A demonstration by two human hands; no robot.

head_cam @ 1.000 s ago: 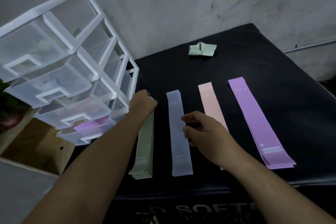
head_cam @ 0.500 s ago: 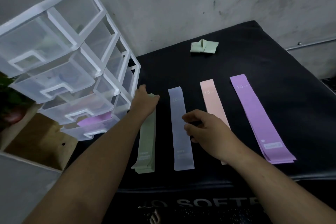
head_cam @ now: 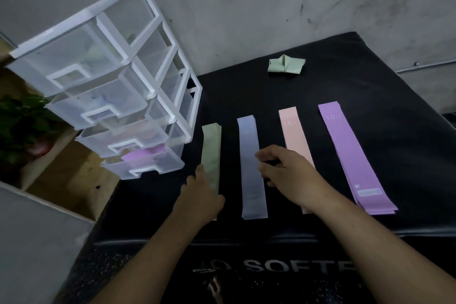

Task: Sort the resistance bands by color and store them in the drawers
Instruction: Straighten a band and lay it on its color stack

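Note:
Four flat stacks of bands lie side by side on the black mat [head_cam: 370,76]: green bands [head_cam: 211,148], blue bands [head_cam: 250,163], pink bands [head_cam: 293,131] and purple bands [head_cam: 350,155]. My left hand [head_cam: 201,195] rests on the near end of the green stack, with its fingers lying along the stack's left edge. My right hand [head_cam: 288,173] hovers between the blue and pink stacks, fingers loosely curled, holding nothing. The clear drawer unit [head_cam: 138,66] stands at the left. A purple band [head_cam: 145,155] shows in its bottom drawer.
A folded green band [head_cam: 286,66] lies alone at the back of the mat. Left of the drawers are a wooden box [head_cam: 71,180] and a plant [head_cam: 22,126]. A grey wall runs behind the mat. The near edge of the mat carries white lettering.
My left hand has slid from the far end of the green stack back to its near end. My right hand has barely moved.

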